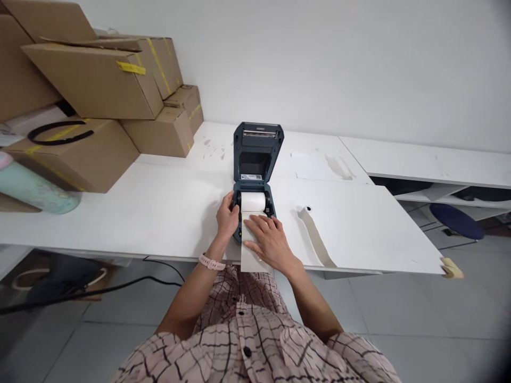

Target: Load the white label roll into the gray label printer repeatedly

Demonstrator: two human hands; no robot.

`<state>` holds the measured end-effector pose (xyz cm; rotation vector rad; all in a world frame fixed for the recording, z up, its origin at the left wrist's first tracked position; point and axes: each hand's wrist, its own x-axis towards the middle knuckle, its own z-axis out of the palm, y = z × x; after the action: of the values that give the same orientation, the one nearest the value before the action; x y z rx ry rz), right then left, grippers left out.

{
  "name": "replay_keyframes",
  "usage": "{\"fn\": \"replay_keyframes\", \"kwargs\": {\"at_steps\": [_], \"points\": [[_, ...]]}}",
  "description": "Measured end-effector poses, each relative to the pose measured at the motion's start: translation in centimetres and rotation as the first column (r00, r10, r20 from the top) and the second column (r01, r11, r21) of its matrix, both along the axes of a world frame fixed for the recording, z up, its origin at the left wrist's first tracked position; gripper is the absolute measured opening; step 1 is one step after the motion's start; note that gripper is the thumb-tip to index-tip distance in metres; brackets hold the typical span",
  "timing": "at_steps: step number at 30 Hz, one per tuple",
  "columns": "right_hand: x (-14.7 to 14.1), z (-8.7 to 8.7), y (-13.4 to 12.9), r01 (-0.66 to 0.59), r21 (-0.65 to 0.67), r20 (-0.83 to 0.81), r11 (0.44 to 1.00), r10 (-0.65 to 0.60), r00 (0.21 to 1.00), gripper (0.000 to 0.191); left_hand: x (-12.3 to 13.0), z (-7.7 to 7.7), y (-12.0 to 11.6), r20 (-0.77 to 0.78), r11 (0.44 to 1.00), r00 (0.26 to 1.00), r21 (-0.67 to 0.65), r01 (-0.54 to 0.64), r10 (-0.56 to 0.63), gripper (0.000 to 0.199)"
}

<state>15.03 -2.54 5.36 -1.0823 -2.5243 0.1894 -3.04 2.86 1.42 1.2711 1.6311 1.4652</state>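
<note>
A dark grey label printer [258, 151] stands on the white table with its lid tilted up and back. Inside it lies a white paper roll [253, 201], and a strip of its paper [251, 260] runs forward past the table's front edge. My left hand [227, 218] grips the printer's left side, thumb near the roll holder and fingers partly hidden. Flat across the strip rests my right hand [271, 239], fingers stretched out, their tips just in front of the roll. To the right sits a small roll [306, 209] with a curling tail of backing paper [317, 242].
Cardboard boxes [99, 80] are stacked at the left, with a black band [59, 139] on one. A mint-green bottle [35, 186] lies tilted beside them. A white sheet [307, 166] is behind the small roll. A blue stool [457, 221] stands at the right.
</note>
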Motion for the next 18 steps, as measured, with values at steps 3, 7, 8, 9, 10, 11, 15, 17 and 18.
{"fn": "replay_keyframes", "kwargs": {"at_steps": [3, 7, 8, 9, 10, 11, 15, 17, 18], "points": [[-0.1, 0.1, 0.0, 0.001, -0.008, 0.016, 1.0, -0.001, 1.0, 0.06, 0.0, 0.0, 0.0, 0.002, 1.0, 1.0, -0.005, -0.003, 0.003, 0.054], [-0.1, 0.2, 0.0, 0.003, -0.019, 0.015, 1.0, -0.003, 1.0, 0.063, 0.0, 0.2, 0.0, 0.015, 1.0, 1.0, 0.008, -0.007, 0.007, 0.053], [-0.1, 0.2, 0.0, 0.001, -0.017, 0.012, 1.0, 0.0, 1.0, 0.063, 0.0, 0.2, 0.0, 0.018, 1.0, 1.0, 0.007, -0.008, 0.008, 0.053], [-0.1, 0.1, 0.0, -0.002, -0.015, 0.014, 1.0, 0.003, 1.0, 0.064, 0.0, 0.2, -0.1, 0.018, 1.0, 1.0, 0.002, -0.007, 0.007, 0.053], [0.0, 0.0, -0.1, -0.007, -0.013, 0.019, 1.0, 0.007, 1.0, 0.065, 0.0, 0.3, -0.1, 0.017, 1.0, 1.0, -0.003, -0.007, 0.007, 0.053], [0.0, -0.1, -0.1, -0.011, -0.013, 0.029, 1.0, 0.011, 1.0, 0.066, 0.1, 0.3, -0.1, 0.015, 1.0, 1.0, -0.01, -0.006, 0.006, 0.052], [0.4, -0.5, -0.4, -0.023, -0.012, 0.072, 1.0, 0.024, 0.997, 0.069, 0.1, 0.3, -0.1, 0.03, 1.0, 1.0, -0.015, 0.0, 0.001, 0.053], [0.4, -0.7, -0.6, -0.024, -0.004, 0.086, 1.0, 0.024, 0.996, 0.07, 0.1, 0.3, -0.1, 0.051, 1.0, 0.999, -0.005, 0.002, -0.002, 0.052], [0.4, -0.8, -0.6, -0.022, -0.001, 0.093, 1.0, 0.022, 0.995, 0.071, 0.1, 0.4, -0.1, 0.061, 1.0, 0.998, -0.004, 0.006, -0.006, 0.052]]}}
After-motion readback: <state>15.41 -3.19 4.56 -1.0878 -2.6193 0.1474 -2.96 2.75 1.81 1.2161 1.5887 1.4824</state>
